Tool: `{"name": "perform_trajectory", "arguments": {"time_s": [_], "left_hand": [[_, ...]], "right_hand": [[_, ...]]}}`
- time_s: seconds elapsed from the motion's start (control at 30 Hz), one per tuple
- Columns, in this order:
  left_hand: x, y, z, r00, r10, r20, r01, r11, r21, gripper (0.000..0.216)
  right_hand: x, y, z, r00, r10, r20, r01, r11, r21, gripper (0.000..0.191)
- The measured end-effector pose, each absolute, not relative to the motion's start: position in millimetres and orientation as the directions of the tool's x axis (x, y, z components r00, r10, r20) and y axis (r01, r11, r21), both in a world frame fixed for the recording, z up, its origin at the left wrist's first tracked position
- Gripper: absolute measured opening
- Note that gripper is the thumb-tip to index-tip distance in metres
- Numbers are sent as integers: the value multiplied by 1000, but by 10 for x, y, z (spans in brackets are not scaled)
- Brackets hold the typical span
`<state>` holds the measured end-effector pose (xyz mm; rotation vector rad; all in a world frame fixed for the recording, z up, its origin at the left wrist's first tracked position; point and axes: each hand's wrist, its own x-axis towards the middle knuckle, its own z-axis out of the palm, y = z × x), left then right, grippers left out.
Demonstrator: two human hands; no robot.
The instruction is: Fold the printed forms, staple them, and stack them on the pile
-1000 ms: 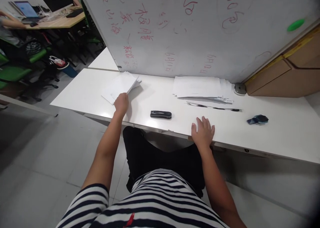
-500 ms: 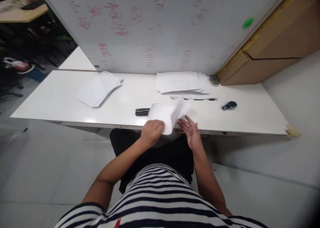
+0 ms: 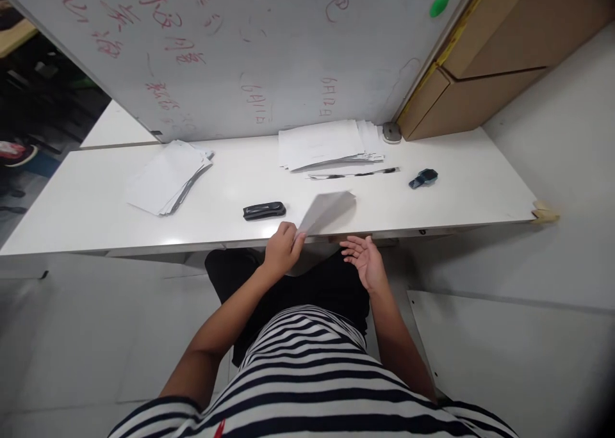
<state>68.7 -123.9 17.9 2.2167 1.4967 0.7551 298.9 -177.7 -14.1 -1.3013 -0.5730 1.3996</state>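
– While that sheet of paper (image 3: 329, 209) is lifted over the front edge of the table (image 3: 96, 220), which hand has it?
– The left hand (image 3: 282, 251). It pinches the near corner between thumb and fingers, and the sheet slants up and away over the tabletop. The right hand (image 3: 368, 262) is just beside it at the front edge, palm up, fingers spread, touching nothing.
– What lies close by?
– A black stapler (image 3: 264, 210), just left of the sheet near the front edge. A left pile (image 3: 166, 177) of papers sits toward the left end, and a back pile (image 3: 321, 143) lies along the back edge under the whiteboard (image 3: 288, 41). A striped pen (image 3: 353, 173) lies in front of the back pile.
– Any writing?
– Red handwritten marks on the whiteboard, too loose to read, and a green magnet (image 3: 439, 5) at its right side.
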Motion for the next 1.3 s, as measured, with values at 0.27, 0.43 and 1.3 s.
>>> {"name": "perform_trajectory", "arguments": {"time_s": [0.27,0.43,1.3], "left_hand": [[415,-1230,180,144,990,3,412,-63,909,38],[258,-1264,179,65,972,225,743,-197,640,32],[455,-1377,170,313,920,237,659,-390,643,43]], "right_hand": [[2982,-1641,-48,81,919,-385,-381,-329,-864,74],[2986,-1636,-75,125,931,-342,-308,-291,-906,74],[2863,-1736,-293,222,918,-329,26,-343,-939,43]]}}
